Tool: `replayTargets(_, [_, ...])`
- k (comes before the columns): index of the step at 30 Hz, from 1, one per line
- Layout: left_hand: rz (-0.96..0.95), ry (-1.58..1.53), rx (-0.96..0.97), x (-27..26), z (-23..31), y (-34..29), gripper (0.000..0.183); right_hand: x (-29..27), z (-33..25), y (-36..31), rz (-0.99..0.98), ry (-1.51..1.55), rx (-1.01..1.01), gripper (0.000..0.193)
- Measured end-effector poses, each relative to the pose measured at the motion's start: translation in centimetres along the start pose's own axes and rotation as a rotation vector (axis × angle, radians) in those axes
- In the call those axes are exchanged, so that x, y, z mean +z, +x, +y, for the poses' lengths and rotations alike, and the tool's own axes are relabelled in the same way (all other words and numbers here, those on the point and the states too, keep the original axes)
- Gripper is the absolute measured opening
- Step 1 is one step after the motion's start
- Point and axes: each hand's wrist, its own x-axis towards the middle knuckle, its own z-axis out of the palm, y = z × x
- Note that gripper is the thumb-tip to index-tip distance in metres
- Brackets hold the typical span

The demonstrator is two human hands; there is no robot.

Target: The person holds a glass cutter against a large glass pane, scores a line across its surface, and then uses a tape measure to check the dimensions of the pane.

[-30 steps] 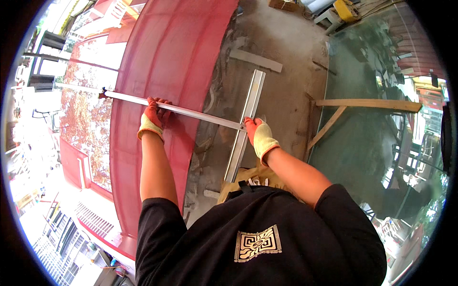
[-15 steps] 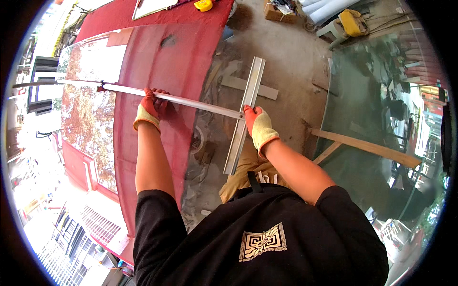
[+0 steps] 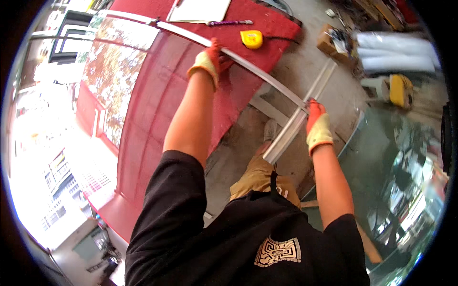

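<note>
A long metal T-square [image 3: 260, 71] lies slantwise over a glass pane [image 3: 164, 90] on the red-covered table. My left hand [image 3: 209, 62], in a red and yellow work glove, closes round its thin bar near the middle. At the bar's right end my right hand [image 3: 318, 125], gloved alike, grips the joint with the wide crosspiece [image 3: 286, 137]. That crosspiece hangs beyond the table's edge, over the floor. A small dark slider [image 3: 154, 22] sits on the bar, left of my left hand. My fingertips are partly hidden.
On the red cloth [image 3: 279, 21] are a yellow tape measure [image 3: 251, 39], a purple pen [image 3: 230, 23] and a white sheet [image 3: 198, 10]. A large glass sheet [image 3: 353, 176] stands at the right. White rolls [image 3: 398, 52] and a cardboard box [image 3: 329, 45] sit behind.
Both hands have carried the T-square away from me, closer to the tape measure. The view has also swung, so the table's far end shows more.
</note>
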Motion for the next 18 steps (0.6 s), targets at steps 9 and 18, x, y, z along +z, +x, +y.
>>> replayTargets(9, [0.146, 0.140, -0.033, 2.3, 2.2, -1.8, 0.057, -1.6, -0.6, 2.2, -0.098, 0.146, 0.110, 0.036])
replayTargets(18, [0.179, 0.068, -0.032, 2.6, 2.0, -1.8, 0.064, -2.0, -1.2, 1.9, -0.190, 0.063, 0.048, 0.036])
